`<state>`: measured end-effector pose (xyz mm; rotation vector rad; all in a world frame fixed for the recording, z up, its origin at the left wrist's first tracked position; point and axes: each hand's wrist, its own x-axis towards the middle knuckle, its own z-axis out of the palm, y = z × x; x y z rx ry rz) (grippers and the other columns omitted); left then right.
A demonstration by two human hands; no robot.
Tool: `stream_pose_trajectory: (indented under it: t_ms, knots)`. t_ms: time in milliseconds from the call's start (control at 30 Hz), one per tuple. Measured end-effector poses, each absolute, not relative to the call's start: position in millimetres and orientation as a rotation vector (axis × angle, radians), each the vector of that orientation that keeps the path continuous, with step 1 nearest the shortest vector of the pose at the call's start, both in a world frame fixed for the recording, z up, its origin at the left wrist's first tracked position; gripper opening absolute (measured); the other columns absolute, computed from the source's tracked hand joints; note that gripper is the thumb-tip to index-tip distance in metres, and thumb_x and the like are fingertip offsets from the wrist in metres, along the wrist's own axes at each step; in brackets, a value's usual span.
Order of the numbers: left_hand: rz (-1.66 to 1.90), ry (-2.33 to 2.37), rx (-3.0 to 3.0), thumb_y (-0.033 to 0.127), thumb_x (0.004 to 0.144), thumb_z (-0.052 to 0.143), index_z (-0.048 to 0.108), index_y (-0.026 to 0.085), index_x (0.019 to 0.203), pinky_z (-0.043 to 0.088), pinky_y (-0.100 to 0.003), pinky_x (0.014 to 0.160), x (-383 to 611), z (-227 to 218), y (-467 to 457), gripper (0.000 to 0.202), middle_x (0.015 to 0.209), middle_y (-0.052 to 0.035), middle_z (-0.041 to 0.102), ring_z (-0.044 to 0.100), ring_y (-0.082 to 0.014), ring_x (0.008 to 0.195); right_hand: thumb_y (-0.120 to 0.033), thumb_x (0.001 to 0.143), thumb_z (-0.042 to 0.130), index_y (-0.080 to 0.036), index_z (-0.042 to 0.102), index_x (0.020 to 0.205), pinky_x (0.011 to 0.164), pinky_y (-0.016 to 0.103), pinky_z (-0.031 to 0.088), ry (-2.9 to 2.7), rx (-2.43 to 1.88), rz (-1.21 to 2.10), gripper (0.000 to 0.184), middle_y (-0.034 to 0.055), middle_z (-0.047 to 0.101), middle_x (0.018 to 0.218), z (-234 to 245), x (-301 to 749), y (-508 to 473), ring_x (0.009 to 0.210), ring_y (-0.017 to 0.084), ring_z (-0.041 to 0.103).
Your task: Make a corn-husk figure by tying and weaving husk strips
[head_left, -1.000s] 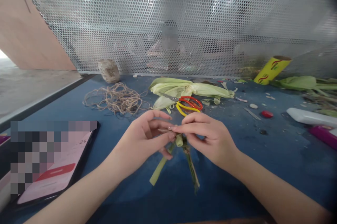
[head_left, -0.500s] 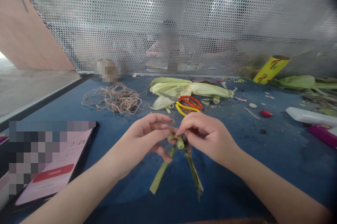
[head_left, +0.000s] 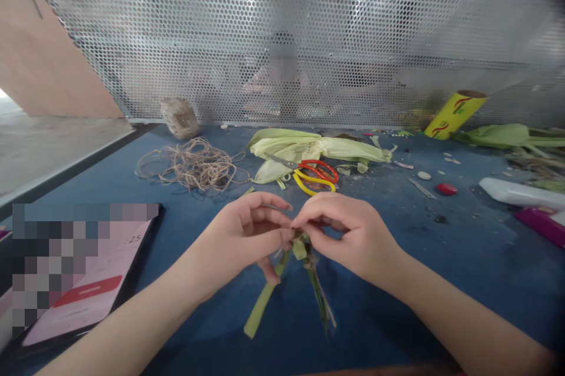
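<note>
Between my hands hangs a small bundle of corn husk point(head_left: 299, 248), with a flat green strip slanting down to the left and a frayed darker strand hanging to the right. My left hand point(head_left: 251, 235) pinches its top between thumb and fingers. My right hand point(head_left: 348, 229) closes thumb and forefinger on the same top part, the fingertips of both hands nearly meeting. What exactly lies between the fingertips is partly hidden. Just beyond my hands lie scissors point(head_left: 315, 176) with one red and one yellow handle, their blades resting against pale green corn husks point(head_left: 286, 146).
A tangle of twine point(head_left: 198, 167) lies left, before a pale roll point(head_left: 180, 117). A phone point(head_left: 88, 282) is at the near left. At right are a yellow tube point(head_left: 457, 114), a red piece point(head_left: 446, 189), a white object point(head_left: 521, 195) and more husks point(head_left: 498, 135). Perforated metal point(head_left: 176, 23) closes off the back.
The bundle has tilted and shifted slightly left and down, its green strip swinging lower. My left fingers have drawn closer to the right fingertips. Both hands keep their grip.
</note>
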<state>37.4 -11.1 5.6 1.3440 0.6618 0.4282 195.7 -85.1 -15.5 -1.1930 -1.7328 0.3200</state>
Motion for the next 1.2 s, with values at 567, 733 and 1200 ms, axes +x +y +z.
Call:
stream_pose_trajectory:
  t_ms: [567, 733, 1200]
  knots:
    - [0.466, 0.675, 1.547, 0.014, 0.069, 0.064, 0.042, 0.019, 0.099, 0.046, -0.017, 0.028, 32.6, 1.4, -9.9, 0.038, 0.070, 0.0025, 0.060, 0.053, -0.0089, 0.045, -0.012, 0.076, 0.061, -0.019, 0.067, 0.081, 0.065, 0.018, 0.051, -1.782, -1.219, 0.287, 0.010, 0.0013, 0.069, 0.078, -11.2, 193.1, -87.2, 0.074, 0.011, 0.064]
    - [0.449, 0.667, 1.551, 0.016, 0.071, 0.064, 0.043, 0.020, 0.102, 0.046, -0.017, 0.028, 32.3, 2.7, -11.6, 0.038, 0.072, 0.0033, 0.060, 0.048, -0.0051, 0.036, -0.010, 0.075, 0.060, -0.020, 0.067, 0.082, 0.064, 0.019, 0.051, -1.710, -1.282, 0.336, 0.014, 0.0005, 0.069, 0.076, -9.7, 192.3, -88.2, 0.070, 0.011, 0.064]
    - [0.499, 0.702, 1.564, 0.020, 0.072, 0.064, 0.044, 0.021, 0.099, 0.044, -0.015, 0.027, 32.1, 1.7, -8.6, 0.034, 0.070, 0.0036, 0.059, 0.053, -0.0089, 0.046, -0.025, 0.080, 0.056, -0.016, 0.053, 0.075, 0.050, 0.018, 0.039, -1.027, -1.142, 1.183, 0.011, -0.0011, 0.060, 0.068, -15.0, 196.2, -81.0, 0.048, 0.003, 0.043]
